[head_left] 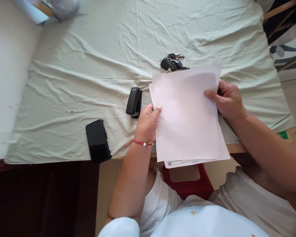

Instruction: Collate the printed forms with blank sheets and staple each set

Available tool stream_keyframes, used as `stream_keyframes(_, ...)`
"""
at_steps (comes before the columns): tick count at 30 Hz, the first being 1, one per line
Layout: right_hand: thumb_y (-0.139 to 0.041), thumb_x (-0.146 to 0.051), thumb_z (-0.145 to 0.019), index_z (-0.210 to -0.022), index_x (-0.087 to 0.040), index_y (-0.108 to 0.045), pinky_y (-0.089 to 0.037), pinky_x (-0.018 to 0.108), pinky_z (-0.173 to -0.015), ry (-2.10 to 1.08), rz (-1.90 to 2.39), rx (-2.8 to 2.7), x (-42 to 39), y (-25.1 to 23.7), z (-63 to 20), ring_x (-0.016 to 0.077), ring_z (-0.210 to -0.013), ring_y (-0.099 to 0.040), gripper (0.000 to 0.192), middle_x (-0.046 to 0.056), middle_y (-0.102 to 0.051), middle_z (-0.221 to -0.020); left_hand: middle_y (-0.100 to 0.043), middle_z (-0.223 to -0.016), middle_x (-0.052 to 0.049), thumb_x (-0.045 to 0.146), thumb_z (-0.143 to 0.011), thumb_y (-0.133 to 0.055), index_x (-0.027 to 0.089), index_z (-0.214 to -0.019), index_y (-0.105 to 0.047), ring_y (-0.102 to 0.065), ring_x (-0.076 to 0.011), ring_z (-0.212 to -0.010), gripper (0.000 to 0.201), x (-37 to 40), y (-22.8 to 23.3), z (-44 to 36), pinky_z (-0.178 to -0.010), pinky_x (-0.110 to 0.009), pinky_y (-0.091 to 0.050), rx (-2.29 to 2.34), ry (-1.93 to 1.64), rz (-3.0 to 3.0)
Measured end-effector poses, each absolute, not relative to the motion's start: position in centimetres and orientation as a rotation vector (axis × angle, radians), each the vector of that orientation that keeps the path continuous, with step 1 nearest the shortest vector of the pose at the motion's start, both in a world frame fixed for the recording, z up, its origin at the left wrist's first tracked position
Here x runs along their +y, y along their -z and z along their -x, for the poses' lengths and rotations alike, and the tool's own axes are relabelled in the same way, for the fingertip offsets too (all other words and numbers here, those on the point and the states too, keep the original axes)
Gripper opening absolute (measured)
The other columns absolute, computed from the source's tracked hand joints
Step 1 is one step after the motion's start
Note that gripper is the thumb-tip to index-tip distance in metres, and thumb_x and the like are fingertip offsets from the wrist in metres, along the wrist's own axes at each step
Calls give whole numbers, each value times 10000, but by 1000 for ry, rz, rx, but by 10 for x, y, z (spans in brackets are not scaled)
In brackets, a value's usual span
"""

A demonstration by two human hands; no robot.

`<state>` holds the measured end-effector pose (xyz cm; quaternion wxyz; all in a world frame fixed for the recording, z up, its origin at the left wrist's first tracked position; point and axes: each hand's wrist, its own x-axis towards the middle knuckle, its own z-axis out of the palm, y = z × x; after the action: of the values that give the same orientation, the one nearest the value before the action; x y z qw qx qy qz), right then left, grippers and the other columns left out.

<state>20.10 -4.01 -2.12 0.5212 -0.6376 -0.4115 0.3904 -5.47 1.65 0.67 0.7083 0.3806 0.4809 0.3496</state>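
In the head view, the person I'm watching is holding a loose stack of papers (187, 115) in both hands, out over the near edge of the table. The left hand (148, 121) is pinching the left side, its thumb pressing on the top sheet; the right hand (229, 100) is clamping the right side higher up, thumb also on top. The other fingers are mostly hiding behind the paper. Gripping opposite sides is probably holding the wide, limp sheets flat and stopping them from sliding apart, since their edges are fanning out unevenly. A printed sheet (185, 162) is peeking out at the bottom, while the blank top page is covering the rest of it.

A black stapler (132, 101) is lying just beside the left hand, which seems a handy spot within easy reach. A bunch of keys (172, 62) is resting just beyond the top of the stack; I cannot tell whether the paper is touching it. A black phone (97, 140) is lying farther left, by the near edge of the wrinkled cloth (88, 65), apparently out of the papers' way. Below, a red stool (194, 189) is showing between the person's legs.
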Motion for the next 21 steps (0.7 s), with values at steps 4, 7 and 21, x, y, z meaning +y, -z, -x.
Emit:
stream_keyframes(4,-790,-483,-768,-1045,-247,-707,-572,319,-854,-980,1513,-886,-46,17,-201,205,-984,-681,373,25,-736,-1088,-798,-915,-54,236,-738,-724,190,-911,-702,-731,-295,-1095,180,13,-9,52,-949,-429,-590,1086,-772,-892)
stream_keyframes(7,-781,-471,-785,-1066,-255,-717,-574,325,-862,-978,1541,-847,-48,8,-194,221,-1024,-684,361,30,-736,-1109,-801,-972,-71,258,-723,-754,184,-956,-707,-724,-303,-1121,249,14,-8,53,-970,-433,-580,1082,-789,-939)
stream_keyframes(21,-632,-344,-900,-998,-250,-691,-462,224,-725,-1029,1637,-950,-53,2,-170,153,-848,-564,148,-9,-662,-956,-815,-959,-89,226,-793,-743,172,-913,-734,-762,-280,-1063,132,23,-8,91,-937,-398,-629,1149,-795,-682)
